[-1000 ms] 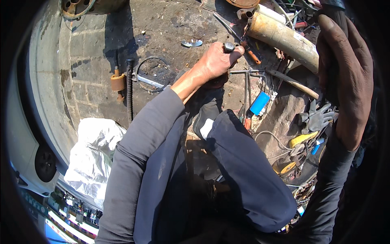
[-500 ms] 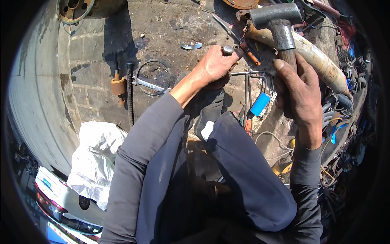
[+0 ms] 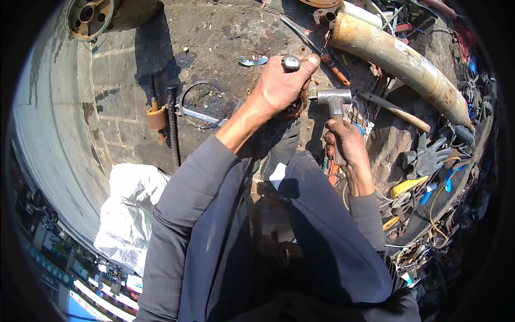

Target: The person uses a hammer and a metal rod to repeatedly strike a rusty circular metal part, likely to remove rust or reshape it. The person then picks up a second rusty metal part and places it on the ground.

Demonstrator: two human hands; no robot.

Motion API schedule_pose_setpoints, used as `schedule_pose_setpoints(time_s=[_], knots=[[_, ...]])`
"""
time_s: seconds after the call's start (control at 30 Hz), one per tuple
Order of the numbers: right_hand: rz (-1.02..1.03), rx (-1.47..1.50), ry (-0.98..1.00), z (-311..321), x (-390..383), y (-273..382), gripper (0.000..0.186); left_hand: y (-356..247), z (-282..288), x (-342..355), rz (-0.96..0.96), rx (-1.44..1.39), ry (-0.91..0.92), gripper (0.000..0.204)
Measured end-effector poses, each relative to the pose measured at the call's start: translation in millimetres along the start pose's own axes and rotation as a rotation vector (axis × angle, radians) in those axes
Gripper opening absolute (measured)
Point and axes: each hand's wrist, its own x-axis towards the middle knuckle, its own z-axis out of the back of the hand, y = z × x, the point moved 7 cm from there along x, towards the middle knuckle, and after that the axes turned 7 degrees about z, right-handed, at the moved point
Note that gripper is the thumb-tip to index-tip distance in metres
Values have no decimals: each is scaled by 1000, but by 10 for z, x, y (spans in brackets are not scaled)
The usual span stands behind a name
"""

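Observation:
In the head view my left hand [image 3: 276,88] is closed around an upright metal bar [image 3: 291,63], its round end showing above my thumb, over a dark workpiece [image 3: 295,111] between my feet, mostly hidden by that hand. My right hand [image 3: 348,147] grips the wooden handle of a steel hammer [image 3: 333,95], whose head is just right of my left hand. Behind them lie an orange-handled tool [image 3: 335,71] and a shiny curved metal piece [image 3: 252,61].
A long rusty pipe [image 3: 394,61], wooden handle [image 3: 402,111], grey glove [image 3: 429,158] and scrap crowd the right. At left are a rusty housing [image 3: 86,19], copper-coloured rotor [image 3: 156,118], ribbed bar [image 3: 173,129], metal ring [image 3: 185,96] and white sack [image 3: 123,214].
My right hand has swung the hammer down and leftward from high at the right to beside my left hand. My left hand still grips the bar, shifted slightly.

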Motion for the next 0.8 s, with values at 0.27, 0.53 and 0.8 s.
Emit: schedule_pose_setpoints(time_s=[0.27, 0.53, 0.8], knots=[[-182, 133, 20, 167, 131, -433, 18, -602, 285, 60, -120, 210, -14, 36], [-251, 142, 25, 182, 176, -430, 16, -1013, 336, -29, -470, 605, -155, 33], [-294, 179, 83, 197, 281, -409, 13, 46, 234, 167, -178, 1245, 124, 52]])
